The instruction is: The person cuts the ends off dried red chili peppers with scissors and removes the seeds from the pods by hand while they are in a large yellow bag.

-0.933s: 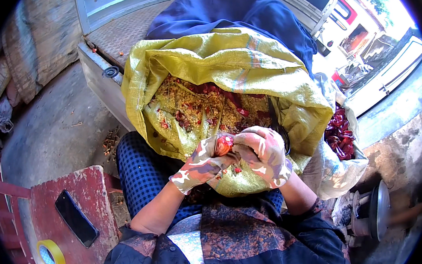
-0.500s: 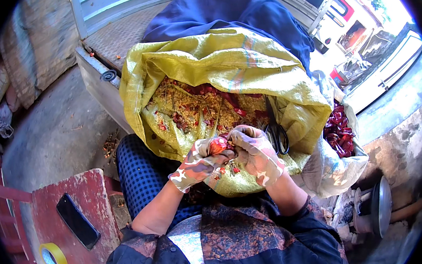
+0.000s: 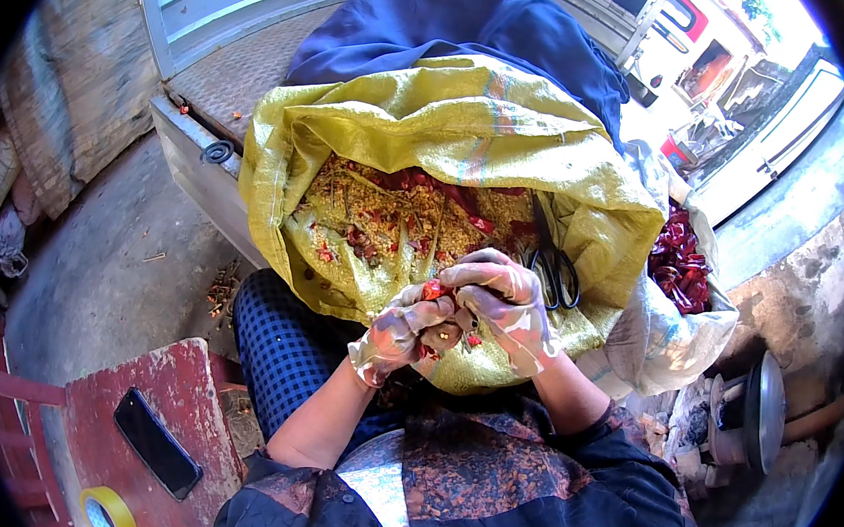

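My left hand [image 3: 400,332], in a patterned glove, is closed on a dried red chili pepper [image 3: 432,291]. My right hand [image 3: 508,308], gloved alike, meets it with bent fingers pinching the same pepper from the other side; its far end is hidden by the fingers. Both hands are over the near edge of an open yellow woven sack [image 3: 573,150]. Inside it lie many pale yellow seeds [image 3: 407,210] mixed with red pepper scraps. Black-handled scissors [image 3: 549,262] rest in the sack just beyond my right hand.
A white sack [image 3: 650,344] of red pepper pieces [image 3: 680,266] stands at the right. Dark blue cloth [image 3: 441,16] lies behind the yellow sack. On the worn red chair [image 3: 188,404] at left are a phone [image 3: 157,442] and yellow tape [image 3: 108,517]. A round metal pan [image 3: 768,414] is lower right.
Both hands have turned slightly, their fingers shifting on the pepper. My right hand's fingers have lifted a little and now show more from the side.
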### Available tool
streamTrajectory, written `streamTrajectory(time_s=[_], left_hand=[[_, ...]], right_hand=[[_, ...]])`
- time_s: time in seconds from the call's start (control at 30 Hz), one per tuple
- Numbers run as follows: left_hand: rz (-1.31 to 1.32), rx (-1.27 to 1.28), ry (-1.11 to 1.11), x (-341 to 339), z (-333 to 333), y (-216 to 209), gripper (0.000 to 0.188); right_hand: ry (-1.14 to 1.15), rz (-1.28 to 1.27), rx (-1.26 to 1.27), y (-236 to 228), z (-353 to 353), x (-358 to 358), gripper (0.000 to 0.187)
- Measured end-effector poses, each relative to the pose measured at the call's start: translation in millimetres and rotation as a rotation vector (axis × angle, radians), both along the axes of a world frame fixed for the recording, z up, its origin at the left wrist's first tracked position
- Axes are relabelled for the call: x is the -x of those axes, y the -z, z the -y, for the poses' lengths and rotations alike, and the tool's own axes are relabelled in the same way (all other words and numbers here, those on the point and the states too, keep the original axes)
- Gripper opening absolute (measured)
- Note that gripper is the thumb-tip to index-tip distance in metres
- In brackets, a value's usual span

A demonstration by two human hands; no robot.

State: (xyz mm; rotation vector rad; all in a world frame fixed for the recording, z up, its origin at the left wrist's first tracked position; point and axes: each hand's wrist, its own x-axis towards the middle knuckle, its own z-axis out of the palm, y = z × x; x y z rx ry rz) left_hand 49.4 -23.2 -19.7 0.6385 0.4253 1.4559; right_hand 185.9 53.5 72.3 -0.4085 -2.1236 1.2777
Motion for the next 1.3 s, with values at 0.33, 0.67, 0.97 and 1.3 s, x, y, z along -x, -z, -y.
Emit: streamTrajectory(time_s=[0.33, 0.67, 0.97, 1.3], left_hand=[[-0.071, -0.001, -0.034, -1.0, -1.1, -4.1, 0.017], [-0.105, -0.118, -0.228, 10.2, 1.4, -17.6, 0.026], [0.069, -0.12, -0.223, 23.1, 3.1, -33.0, 0.019], [0.006, -0.038, -0.28, 12.2, 0.2, -34.6, 0.014]], right_hand=[[0.073, -0.1, 0.755, 14.1, 3.1, 9.9, 0.01], [0.194, -0.097, 0.717, 2.0, -21.3, -3.0, 0.02], [0.178, 0.211, 0.334, 12.7, -30.6, -10.6, 0.022], [0.206, -0.133, 0.719, 14.7, -26.5, -15.5, 0.026]])
